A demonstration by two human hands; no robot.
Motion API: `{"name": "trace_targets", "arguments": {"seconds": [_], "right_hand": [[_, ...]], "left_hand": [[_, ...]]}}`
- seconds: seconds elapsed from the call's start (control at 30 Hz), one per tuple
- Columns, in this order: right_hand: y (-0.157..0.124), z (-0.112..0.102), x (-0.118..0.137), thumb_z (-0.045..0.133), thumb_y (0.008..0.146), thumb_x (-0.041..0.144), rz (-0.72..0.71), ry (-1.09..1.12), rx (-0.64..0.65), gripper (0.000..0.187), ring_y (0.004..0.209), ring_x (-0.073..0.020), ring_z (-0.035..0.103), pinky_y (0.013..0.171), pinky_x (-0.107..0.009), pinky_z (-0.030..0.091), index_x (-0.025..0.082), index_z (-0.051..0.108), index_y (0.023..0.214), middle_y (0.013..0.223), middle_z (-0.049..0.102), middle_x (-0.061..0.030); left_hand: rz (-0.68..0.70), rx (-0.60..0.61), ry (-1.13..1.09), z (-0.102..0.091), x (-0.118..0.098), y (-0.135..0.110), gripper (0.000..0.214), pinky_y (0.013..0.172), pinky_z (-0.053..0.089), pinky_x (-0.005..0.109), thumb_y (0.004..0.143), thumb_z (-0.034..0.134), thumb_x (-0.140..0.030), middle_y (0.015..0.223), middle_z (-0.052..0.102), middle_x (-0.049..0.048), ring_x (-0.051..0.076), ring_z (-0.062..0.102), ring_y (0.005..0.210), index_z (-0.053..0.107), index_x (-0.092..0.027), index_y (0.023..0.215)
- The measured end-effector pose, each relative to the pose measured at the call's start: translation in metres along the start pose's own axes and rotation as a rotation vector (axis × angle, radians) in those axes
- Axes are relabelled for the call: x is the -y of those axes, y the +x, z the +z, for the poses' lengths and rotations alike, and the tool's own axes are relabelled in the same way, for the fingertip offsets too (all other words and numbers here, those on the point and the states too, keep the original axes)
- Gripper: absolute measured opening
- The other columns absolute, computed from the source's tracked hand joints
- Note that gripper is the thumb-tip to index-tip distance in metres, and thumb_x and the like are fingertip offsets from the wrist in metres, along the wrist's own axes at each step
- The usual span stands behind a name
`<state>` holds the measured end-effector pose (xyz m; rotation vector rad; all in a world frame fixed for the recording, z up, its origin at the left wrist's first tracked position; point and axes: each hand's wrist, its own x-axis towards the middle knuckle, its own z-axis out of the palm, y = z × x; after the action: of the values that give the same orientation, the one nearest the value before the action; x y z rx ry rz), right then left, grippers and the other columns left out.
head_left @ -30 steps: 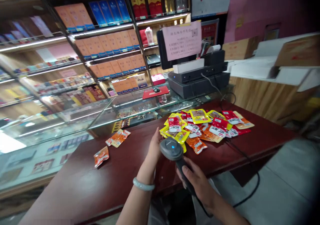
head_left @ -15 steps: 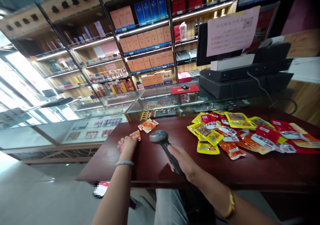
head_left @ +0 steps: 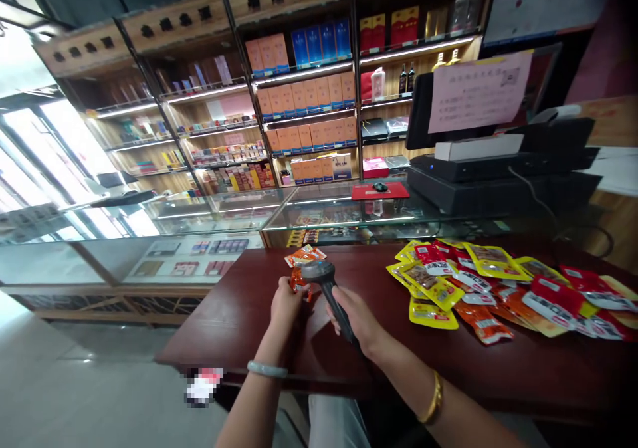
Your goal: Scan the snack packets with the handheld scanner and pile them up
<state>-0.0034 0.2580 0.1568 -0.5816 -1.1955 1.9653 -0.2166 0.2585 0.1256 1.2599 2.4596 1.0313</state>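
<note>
My right hand (head_left: 363, 318) is wrapped round the handle of a dark barcode scanner (head_left: 319, 272), whose head points left. Just below and left of that head, my left hand (head_left: 286, 302) is closed on a small orange snack packet (head_left: 298, 277). The scanner and my fingers hide part of this packet. Behind it, a few more orange packets (head_left: 313, 251) lie on the brown table (head_left: 214, 315). To the right of the scanner spreads a heap of snack packets in yellow (head_left: 433, 285), red (head_left: 551, 298) and orange (head_left: 486, 322).
A glass display counter (head_left: 224, 209) runs behind the table. On it are a mouse on a red mat (head_left: 359, 191) and a black cash register (head_left: 498, 192) with a paper sign (head_left: 478, 96). Shelves of boxes (head_left: 309, 96) line the wall.
My left hand has moved right and now holds the orange packet off its earlier spot, close under the scanner head. The camera view has shifted slightly; my right hand still grips the scanner.
</note>
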Motion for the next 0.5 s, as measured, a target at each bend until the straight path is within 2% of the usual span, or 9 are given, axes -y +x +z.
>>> {"name": "trace_targets", "arguments": {"seconds": [0.13, 0.3, 0.37, 0.5], "right_hand": [[-0.003, -0.007, 0.006, 0.074, 0.07, 0.08, -0.023, 0.014, -0.015, 0.062, 0.039, -0.0057, 0.04, 0.038, -0.019, 0.033, 0.023, 0.05, 0.075, 0.054, 0.054, 0.0096], [-0.01, -0.017, 0.013, 0.076, 0.07, 0.079, -0.053, 0.022, -0.044, 0.062, 0.04, -0.0059, 0.039, 0.04, -0.019, 0.033, 0.023, 0.05, 0.074, 0.053, 0.052, 0.0097], [-0.015, -0.023, 0.017, 0.076, 0.071, 0.078, -0.063, 0.021, -0.06, 0.061, 0.04, -0.0062, 0.039, 0.04, -0.02, 0.035, 0.022, 0.052, 0.076, 0.053, 0.053, 0.0095], [-0.019, -0.037, 0.023, 0.076, 0.073, 0.076, -0.064, 0.023, -0.098, 0.058, 0.041, -0.0065, 0.04, 0.041, -0.019, 0.034, 0.021, 0.057, 0.084, 0.055, 0.055, 0.0089]], "left_hand": [[0.016, -0.003, -0.025, 0.007, -0.007, -0.007, 0.037, 0.07, 0.047, 0.03, 0.082, 0.074, -0.044, 0.095, 0.076, 0.0113, 0.028, 0.074, 0.09, 0.053, -0.022, 0.102], [0.038, 0.024, -0.119, 0.017, -0.018, -0.011, 0.039, 0.072, 0.048, 0.032, 0.081, 0.074, -0.045, 0.094, 0.075, 0.0106, 0.028, 0.072, 0.088, 0.053, -0.021, 0.103], [0.06, 0.083, -0.216, 0.03, -0.027, -0.015, 0.041, 0.074, 0.049, 0.032, 0.077, 0.077, -0.042, 0.092, 0.075, 0.0101, 0.027, 0.071, 0.086, 0.054, -0.02, 0.103], [0.154, 0.325, -0.507, 0.062, -0.049, -0.015, 0.032, 0.076, 0.051, 0.031, 0.075, 0.08, -0.035, 0.089, 0.075, 0.0082, 0.023, 0.071, 0.083, 0.061, -0.018, 0.095]]}}
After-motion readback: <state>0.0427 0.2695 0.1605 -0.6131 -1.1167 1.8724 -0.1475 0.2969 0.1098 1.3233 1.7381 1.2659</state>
